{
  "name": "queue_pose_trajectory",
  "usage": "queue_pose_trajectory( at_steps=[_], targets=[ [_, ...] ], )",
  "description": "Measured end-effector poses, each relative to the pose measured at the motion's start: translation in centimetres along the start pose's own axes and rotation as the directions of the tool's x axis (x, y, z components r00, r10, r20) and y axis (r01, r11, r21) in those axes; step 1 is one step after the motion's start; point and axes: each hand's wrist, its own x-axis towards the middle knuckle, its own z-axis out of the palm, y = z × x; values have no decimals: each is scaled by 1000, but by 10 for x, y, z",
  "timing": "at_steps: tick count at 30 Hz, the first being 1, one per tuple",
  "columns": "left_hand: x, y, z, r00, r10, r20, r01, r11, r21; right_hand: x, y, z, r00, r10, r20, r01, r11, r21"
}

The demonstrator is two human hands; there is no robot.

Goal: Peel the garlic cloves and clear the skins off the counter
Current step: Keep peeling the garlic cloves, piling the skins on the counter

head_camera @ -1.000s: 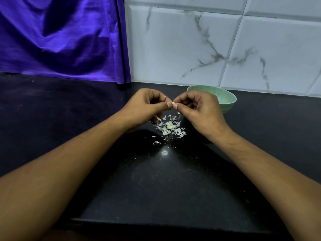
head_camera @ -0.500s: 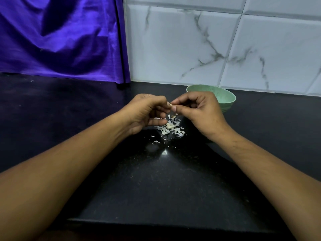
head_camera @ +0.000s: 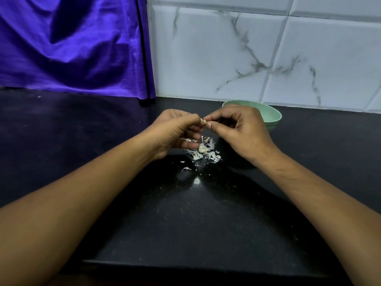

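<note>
Counter: black polished stone, fine pale speckle, 1 glare spot nearer me than both hands; unchanged over the last 1 s. Bowl: pale green, round, smooth, just behind my right hand, part hidden by it; not moved. Left hand has rolled knuckles-up since 1 s ago; right kept its pose. Both pinch 1 garlic clove at thumb and fingertips, in the air where the 2 hands meet. Judgement: skin being twisted off, peeling mid-way. Skins: thin, papery, curled white flakes, heaped on the counter directly under the hands; heap unchanged, so clearing not begun. Cream lump in the heap, probably a peeled clove. Pinched clove small, pale, mostly hidden.
</note>
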Motion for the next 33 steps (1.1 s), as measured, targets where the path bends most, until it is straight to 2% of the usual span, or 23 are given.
queue_pose_trajectory(
  at_steps=[2,5,13,18,21,24,29,33],
  targets=[
    [0,0,-2,999,50,6,-50,994,97,0,-2,-1,1000,-14,4,14,1000,-26],
    [-1,0,-3,997,63,33,-68,986,155,-2,-6,0,1000,6,20,-6,1000,14],
    [-1,0,-6,996,63,59,-71,988,136,-2,-9,-4,997,-51,57,55,996,-69],
    [0,1,-7,996,63,66,-71,989,130,-3,-8,1,998,58,15,-60,989,135],
    [0,0,-7,995,73,71,-85,979,185,-1,-8,3,991,127,-37,-110,944,312],
    [1,-2,-7,995,90,33,-95,968,230,0,-8,2,978,199,-56,-159,897,413],
    [4,-3,-8,986,165,31,-168,955,243,-1,-4,4,970,244,12,-232,905,356],
    [4,-2,-9,976,213,38,-215,936,279,-2,-2,3,976,216,9,-208,927,313]
  ],
)
